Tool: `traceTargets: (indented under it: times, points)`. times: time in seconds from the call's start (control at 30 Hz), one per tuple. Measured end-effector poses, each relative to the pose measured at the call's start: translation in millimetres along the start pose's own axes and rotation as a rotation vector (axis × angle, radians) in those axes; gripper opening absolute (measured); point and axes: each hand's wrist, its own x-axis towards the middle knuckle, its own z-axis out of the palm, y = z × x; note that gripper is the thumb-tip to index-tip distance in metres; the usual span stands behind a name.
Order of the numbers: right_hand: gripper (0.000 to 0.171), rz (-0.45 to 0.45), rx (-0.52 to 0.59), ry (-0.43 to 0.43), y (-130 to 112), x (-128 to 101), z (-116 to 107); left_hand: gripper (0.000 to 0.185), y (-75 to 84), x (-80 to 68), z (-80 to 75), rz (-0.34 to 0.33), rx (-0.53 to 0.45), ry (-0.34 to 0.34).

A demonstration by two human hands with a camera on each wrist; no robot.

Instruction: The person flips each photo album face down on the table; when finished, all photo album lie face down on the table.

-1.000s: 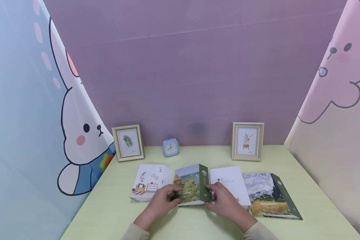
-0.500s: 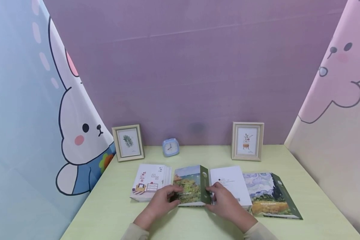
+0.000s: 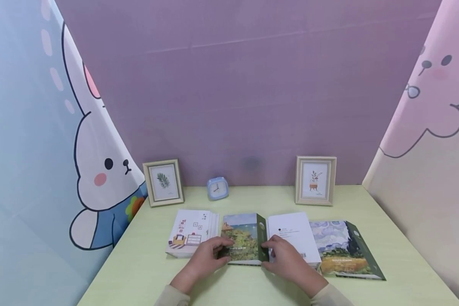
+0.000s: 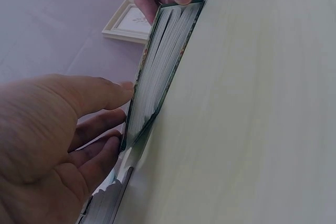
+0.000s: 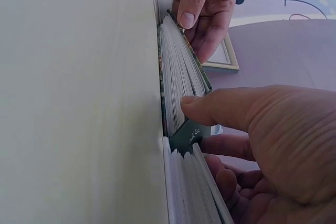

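A photo album [image 3: 240,233] with a painted seaside cover and dark green spine lies between my hands on the table. At its left side, my left hand [image 3: 206,256] holds the edge, thumb near the lower corner and fingers by the cover. My right hand [image 3: 288,260] grips the spine side with curled fingers and thumb. In the left wrist view, the album's white page edges [image 4: 164,61] face the camera, with my left thumb on the cover's edge. The right wrist view shows my right thumb by the green spine [image 5: 190,134], its other fingers partly hidden behind a white album.
Left stands a white album stack [image 3: 187,227] with a room drawing. Right of the held album are a white album [image 3: 292,233] and another painted album [image 3: 338,250]. Behind are a leaf picture frame [image 3: 163,182], a blue clock [image 3: 217,188] and a potted-plant frame [image 3: 315,180].
The held photo album has shifted slightly toward me, and its spine side has turned a little. Both hands stay almost in place on it. The other things have not moved.
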Motion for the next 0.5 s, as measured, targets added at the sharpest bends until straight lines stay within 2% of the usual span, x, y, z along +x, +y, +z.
traceTargets:
  times: [0.5]
  points:
    - [0.052,-0.011,0.020,-0.026,1.4,1.7,-2.2,0.039,1.4,-1.3,-0.2,0.004,-0.012,0.000]
